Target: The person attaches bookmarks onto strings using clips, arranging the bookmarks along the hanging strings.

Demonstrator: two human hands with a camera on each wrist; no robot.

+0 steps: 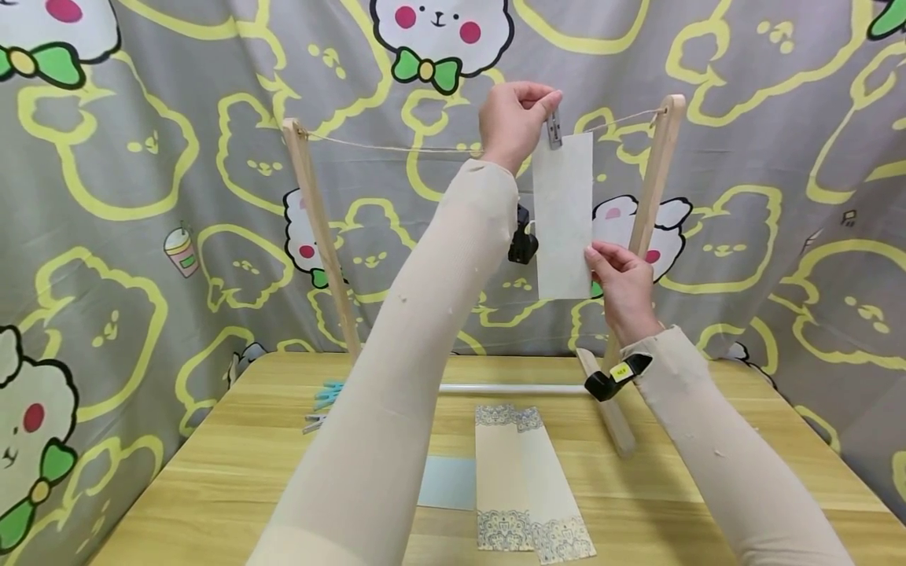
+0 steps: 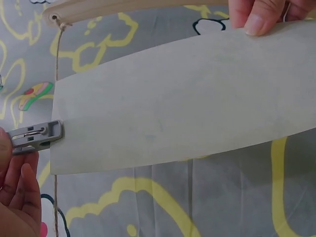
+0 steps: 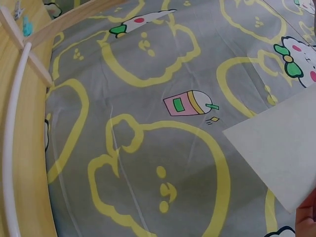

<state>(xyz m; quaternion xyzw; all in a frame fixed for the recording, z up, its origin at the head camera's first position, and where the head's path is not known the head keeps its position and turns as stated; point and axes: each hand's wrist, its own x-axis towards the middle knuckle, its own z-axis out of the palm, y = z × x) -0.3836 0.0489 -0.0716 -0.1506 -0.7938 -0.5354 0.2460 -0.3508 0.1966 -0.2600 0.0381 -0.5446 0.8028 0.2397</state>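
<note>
well below the string (image 2: 56,205), teal clothespins (image 1: 328,393) lie on the table (image 1: 212,456); at the string, the left hand (image 1: 515,122) pinches a gray clothespin (image 1: 555,130); the white strip (image 1: 564,228) hangs down from string level (clothespin over its top edge); below the string, the right hand (image 1: 623,283) pinches the strip's right edge.

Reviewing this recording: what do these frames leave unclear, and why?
String, left wrist view: the white card covers one stretch.
Light blue card, head view: its left edge is hidden by the left sleeve.
Teal clothespins, head view: too small to count, and the same sleeve may hide some.
Yellow label, head view: lettering too small to read.
Right hand, right wrist view: mostly cut off by the right edge.
</note>
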